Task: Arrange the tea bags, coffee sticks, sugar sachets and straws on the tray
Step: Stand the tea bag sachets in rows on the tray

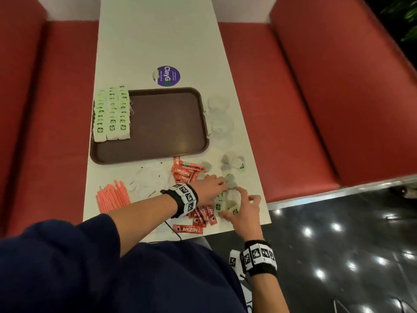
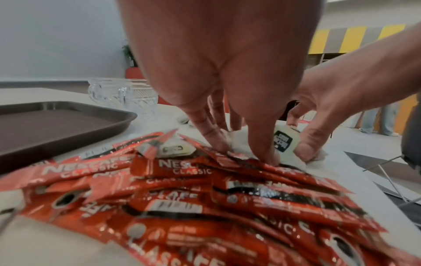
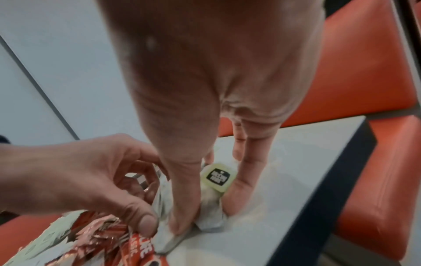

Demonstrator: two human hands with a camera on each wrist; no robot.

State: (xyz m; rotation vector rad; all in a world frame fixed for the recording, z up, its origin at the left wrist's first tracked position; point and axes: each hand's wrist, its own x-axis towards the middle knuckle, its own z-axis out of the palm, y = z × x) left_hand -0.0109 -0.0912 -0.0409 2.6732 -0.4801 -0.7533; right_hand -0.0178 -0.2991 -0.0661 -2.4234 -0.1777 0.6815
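Pinching a tea bag between thumb and fingers, the right hand works beside the left hand, whose straight fingers press the coffee sticks.

Tray floor open right of tea bags; glass bowls flank it

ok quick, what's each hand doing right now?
Left hand: open, fingers pressing on the tea bags.
Right hand: pinching a tea bag.

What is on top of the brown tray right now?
Only tea bags, in three neat rows along the left edge of the tray. The tray surface beneath the rows is covered.
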